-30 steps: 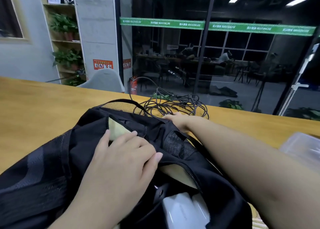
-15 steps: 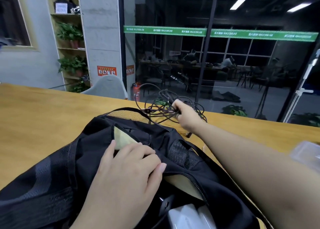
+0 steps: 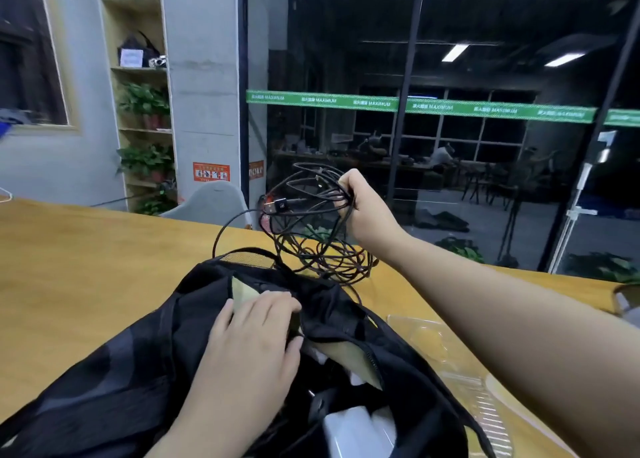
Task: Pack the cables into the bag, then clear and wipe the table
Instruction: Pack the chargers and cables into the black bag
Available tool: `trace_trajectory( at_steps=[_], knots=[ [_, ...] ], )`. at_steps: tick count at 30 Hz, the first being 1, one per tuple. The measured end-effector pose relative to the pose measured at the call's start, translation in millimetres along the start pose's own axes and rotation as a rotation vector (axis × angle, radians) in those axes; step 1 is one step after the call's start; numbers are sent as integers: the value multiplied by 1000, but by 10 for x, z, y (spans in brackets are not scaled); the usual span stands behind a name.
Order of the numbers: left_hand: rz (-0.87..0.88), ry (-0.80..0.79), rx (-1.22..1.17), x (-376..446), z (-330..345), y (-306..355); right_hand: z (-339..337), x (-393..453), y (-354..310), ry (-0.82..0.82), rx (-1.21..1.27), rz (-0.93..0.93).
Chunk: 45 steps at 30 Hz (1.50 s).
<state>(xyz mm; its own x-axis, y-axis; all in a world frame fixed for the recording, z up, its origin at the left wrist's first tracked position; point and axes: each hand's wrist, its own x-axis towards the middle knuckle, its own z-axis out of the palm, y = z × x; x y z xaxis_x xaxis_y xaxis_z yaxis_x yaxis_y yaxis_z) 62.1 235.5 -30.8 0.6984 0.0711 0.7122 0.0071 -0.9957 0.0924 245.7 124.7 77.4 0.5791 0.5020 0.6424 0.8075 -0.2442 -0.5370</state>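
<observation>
- One second back the cables [image 3: 311, 222] lay on the counter [image 3: 86, 267]; now the right hand [image 3: 363, 211] grips the bundle, lifted, lower loops trailing behind the bag [image 3: 145, 364].
- Left hand [image 3: 249, 346] presses the bag's opening, fingers curled on fabric.
- Cables look ready to drop in; wiping remains.

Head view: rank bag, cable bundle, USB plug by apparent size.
1. bag, nearest the camera, which exaggerates it
2. cable bundle, held up by the right hand
3. USB plug
</observation>
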Motion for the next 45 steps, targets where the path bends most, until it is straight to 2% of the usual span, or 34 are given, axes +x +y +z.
trace_trajectory(
  at_steps=[5, 12, 20, 23, 27, 30, 34, 39, 42, 45],
  knots=[
    [-117, -38, 71, 35, -53, -66, -177, -63, -498, 71, 49, -87],
    [-113, -39, 132, 69, -239, -94, -300, -271, -1118, 133, 132, -172],
    [-475, -128, 31, -331, -544, -3, -365, -731, -1412, 157, 163, -102],
    [-576, -153, 3, -517, -641, 87, -322, -962, -1471, 189, 334, 29],
    [-625, -131, -79, -610, -697, 167, -234, -1231, -1514, 249, 857, 379],
    [-669, -86, -153, -618, -703, 154, -175, -1447, -1510, 286, 1004, 642],
    [-665, 5, -267, -646, -768, 110, -156, -1561, -1391, 393, 984, 710],
    [-529, 111, -287, -757, -762, 67, -276, -1464, -1308, 377, 799, 801],
    [-444, 255, -360, -731, -815, 84, -311, -1474, -1292, 344, 684, 860],
    [-361, 427, -434, -723, -841, 97, -227, -1502, -1221, 344, 557, 820]
  ],
)
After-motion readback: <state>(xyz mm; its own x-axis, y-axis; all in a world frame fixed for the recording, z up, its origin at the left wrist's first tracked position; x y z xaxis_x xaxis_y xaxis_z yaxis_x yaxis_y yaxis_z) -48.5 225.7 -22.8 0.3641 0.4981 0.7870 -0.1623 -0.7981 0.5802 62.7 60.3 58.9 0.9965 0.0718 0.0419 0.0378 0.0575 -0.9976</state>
